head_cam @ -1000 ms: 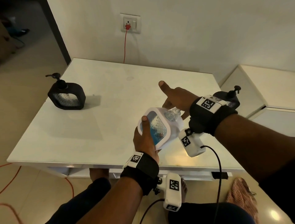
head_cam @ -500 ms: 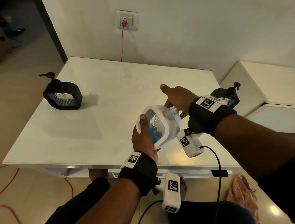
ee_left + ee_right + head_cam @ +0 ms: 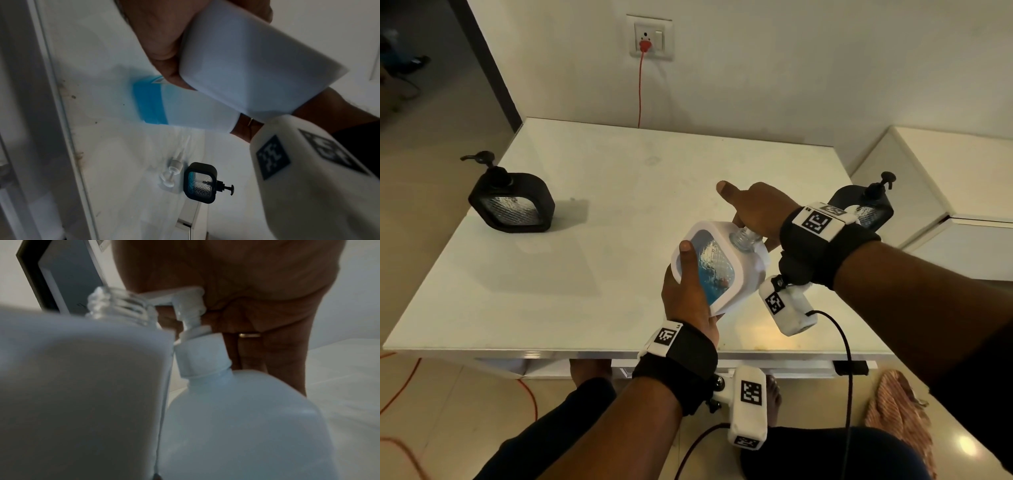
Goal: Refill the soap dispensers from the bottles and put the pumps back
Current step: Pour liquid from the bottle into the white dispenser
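Head view shows your left hand [image 3: 690, 301] gripping the white dispenser [image 3: 717, 265], now tilted further toward the refill bottle [image 3: 242, 426]. Your right hand [image 3: 756, 209] presses that bottle's pump [image 3: 185, 305], fingers curled round it, spout at the dispenser's clear threaded neck [image 3: 117, 305]. Blue soap has risen slightly: filling continues. Near the surface's front edge, the dispenser's smooth rounded casing frames a textured window. Its own pump [image 3: 174, 168] lies beside a black dispenser [image 3: 200, 184].
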A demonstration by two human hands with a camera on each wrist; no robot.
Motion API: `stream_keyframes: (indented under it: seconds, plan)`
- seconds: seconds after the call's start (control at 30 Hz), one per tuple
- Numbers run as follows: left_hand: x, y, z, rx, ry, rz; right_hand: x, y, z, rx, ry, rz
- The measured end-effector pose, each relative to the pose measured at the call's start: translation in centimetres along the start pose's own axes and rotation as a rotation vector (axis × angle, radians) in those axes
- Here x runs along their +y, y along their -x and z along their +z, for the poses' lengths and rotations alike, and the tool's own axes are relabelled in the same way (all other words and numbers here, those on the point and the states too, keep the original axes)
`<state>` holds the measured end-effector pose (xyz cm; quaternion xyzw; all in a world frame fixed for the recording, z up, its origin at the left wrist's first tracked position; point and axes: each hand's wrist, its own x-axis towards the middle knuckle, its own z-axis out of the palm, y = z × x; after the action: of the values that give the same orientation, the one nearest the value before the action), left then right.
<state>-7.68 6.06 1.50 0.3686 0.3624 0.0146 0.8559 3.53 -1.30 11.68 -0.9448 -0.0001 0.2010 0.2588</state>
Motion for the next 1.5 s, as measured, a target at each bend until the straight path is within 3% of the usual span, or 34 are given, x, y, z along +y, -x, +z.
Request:
stream_keyframes:
  seconds: [0.2,0.5,0.73,1.07,1.3,1.5]
  plan:
    - [0.0,0.0,-0.2,-0.002,-0.024,0.010,-0.5,0.5,-0.8,-0.105,-0.041,0.033]
    - [-0.6,-0.7,0.0,0.025,-0.035,0.022,0.6,-0.9,0.5,0.061,0.135,-0.048]
    - [-1.0,-1.5,-0.4,0.009,-0.063,0.017,0.2,-0.3,-0.8,-0.069,-0.033,-0.024]
    - [-1.2,-2.0,-0.5,0.022,-0.041,0.025,1.1,-1.3,0.4,0.083,0.109,-0.085]
    - [-1.0,-1.8,-0.7,0.017,-0.044,0.020,0.4,-1.0,-0.8,-0.049,0.044,-0.055]
    - [-1.2,-1.7,-0.6,0.020,-0.032,0.012,1.1,-1.6,0.0,0.110,0.139,-0.104]
